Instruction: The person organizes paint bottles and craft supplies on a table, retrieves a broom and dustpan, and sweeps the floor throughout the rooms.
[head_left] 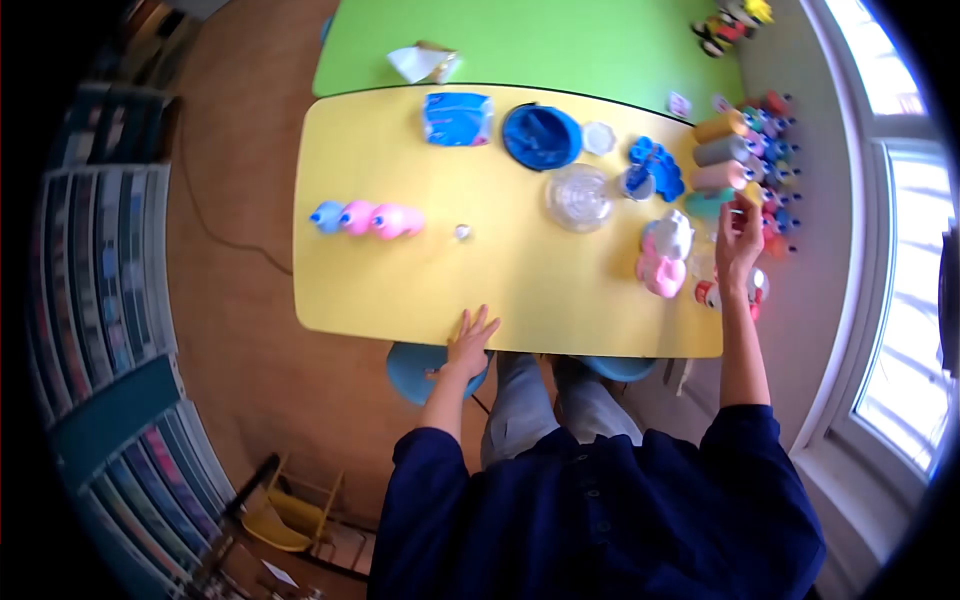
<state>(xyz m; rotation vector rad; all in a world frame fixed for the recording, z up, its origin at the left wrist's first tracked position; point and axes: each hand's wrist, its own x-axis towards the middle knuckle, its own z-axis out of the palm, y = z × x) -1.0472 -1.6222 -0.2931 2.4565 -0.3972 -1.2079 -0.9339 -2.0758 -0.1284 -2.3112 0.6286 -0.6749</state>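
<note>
My left hand [468, 348] lies with spread fingers on the front edge of the yellow table [380, 290]. On the right, my right hand [738, 250] reaches out with bent fingers apart, its tips right at a teal bottle [708, 204]. Several paint bottles stand there in rows, among them a pink-beige bottle [718, 176], a grey bottle [720, 150] and an ochre bottle [720, 127]. Left of that hand is a pink and white figure [664, 262]. Apart from these, a blue bottle [326, 217] and two pink bottles [396, 221] form a row at the left.
At the back lie a blue packet [458, 119] and a blue basin [541, 137]. A clear round container [579, 198], a cup [637, 183] and a blue flower-shaped tray [657, 167] are nearby. A small white object [462, 232] sits mid-table. Blue stools [415, 372] stand at the front.
</note>
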